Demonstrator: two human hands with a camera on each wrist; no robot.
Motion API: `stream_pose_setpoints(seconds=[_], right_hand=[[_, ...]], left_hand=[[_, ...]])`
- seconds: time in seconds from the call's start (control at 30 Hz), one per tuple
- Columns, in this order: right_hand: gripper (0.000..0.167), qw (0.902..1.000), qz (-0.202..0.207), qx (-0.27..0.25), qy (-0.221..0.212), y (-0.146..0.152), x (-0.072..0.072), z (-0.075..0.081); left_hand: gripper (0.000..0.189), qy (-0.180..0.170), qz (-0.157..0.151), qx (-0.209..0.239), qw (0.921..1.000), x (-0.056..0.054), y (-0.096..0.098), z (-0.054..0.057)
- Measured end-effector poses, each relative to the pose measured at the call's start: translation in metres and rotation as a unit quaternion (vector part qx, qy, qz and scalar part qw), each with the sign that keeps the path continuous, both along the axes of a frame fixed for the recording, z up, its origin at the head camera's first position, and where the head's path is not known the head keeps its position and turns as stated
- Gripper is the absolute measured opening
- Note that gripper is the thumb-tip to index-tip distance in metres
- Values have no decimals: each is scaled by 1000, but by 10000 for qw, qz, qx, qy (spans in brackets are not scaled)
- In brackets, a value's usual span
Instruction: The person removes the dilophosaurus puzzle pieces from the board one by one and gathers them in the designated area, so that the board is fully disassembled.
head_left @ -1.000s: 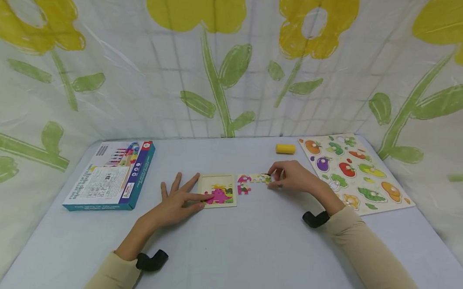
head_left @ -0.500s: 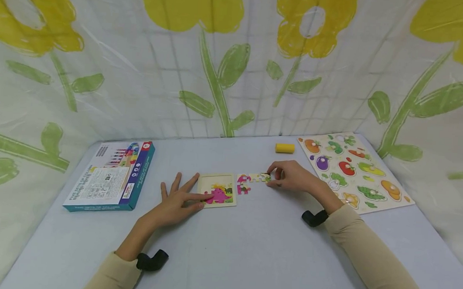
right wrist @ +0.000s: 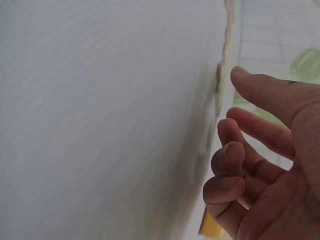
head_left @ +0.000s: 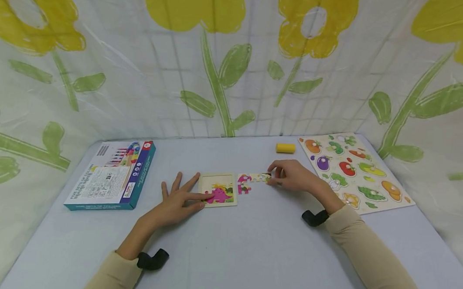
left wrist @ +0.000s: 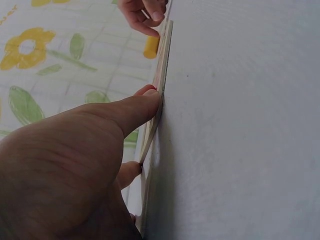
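My left hand [head_left: 177,206] lies with its fingers spread at the left of a small square wooden puzzle frame [head_left: 234,184]. Its index finger rests on the pink dinosaur picture [head_left: 219,195] inside, and its thumb touches the frame's edge. To the right of the frame lie several loose jigsaw pieces [head_left: 244,188], some in a row. My right hand [head_left: 290,176] hovers at the row's right end, fingers loosely bent. In the right wrist view the thumb and index finger [right wrist: 262,130] stand apart just above a piece [right wrist: 219,80], with nothing seen between them.
A blue-edged box [head_left: 110,175] lies flat on the table's left side. At the right is a vegetable knob-puzzle board [head_left: 353,172], partly behind the right forearm. A yellow cylinder [head_left: 285,148] lies behind the right hand. A flower-printed curtain [head_left: 148,83] closes off the back.
Both hands stay almost where they were. The left index finger keeps resting on the puzzle, and the right fingers shift only barely at the row's end.
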State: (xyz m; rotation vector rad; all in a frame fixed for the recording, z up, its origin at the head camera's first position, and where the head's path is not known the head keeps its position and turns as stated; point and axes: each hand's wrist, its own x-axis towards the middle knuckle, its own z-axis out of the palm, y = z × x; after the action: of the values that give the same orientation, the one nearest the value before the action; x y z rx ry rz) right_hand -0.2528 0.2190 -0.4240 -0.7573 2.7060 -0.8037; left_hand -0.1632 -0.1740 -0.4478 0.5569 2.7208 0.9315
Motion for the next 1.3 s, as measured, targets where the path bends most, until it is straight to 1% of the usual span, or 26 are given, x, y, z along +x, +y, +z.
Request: stream_pose_setpoints(seconds=[0.13, 0.27, 0.47, 0.63, 0.77, 0.87, 1.0, 1.17, 1.3], right_hand=[[26, 9999, 85, -138, 37, -12, 0, 1], [22, 9996, 222, -155, -16, -33, 1, 2], [21, 9976, 634, -258, -133, -69, 3, 2], [18, 9951, 928, -255, -217, -96, 4, 1], [20, 9932, 1158, -106, -83, -114, 3, 2], [21, 9922, 1248, 1, 73, -123, 2, 1], [22, 9907, 1340, 127, 178, -131, 2, -1], [24, 9892, 1410, 338, 190, -135, 0, -2], [25, 9895, 1403, 345, 95, -137, 0, 0]], left_hand=[[33, -20, 0, -38, 10000, 0, 0, -1], [34, 9, -13, -70, 10000, -2, -1, -3], [34, -21, 8, -78, 10000, -2, -1, -4], [34, 32, -16, -127, 9999, -2, 0, -3], [34, 45, -26, -157, 9999, -2, 0, -1], [34, 13, -26, -157, 9999, -2, -1, -1], [34, -18, -23, -148, 9999, -2, -2, 0], [35, -72, -33, -165, 9998, -3, -2, -1], [35, -72, -58, -192, 9998, -5, -2, -1]])
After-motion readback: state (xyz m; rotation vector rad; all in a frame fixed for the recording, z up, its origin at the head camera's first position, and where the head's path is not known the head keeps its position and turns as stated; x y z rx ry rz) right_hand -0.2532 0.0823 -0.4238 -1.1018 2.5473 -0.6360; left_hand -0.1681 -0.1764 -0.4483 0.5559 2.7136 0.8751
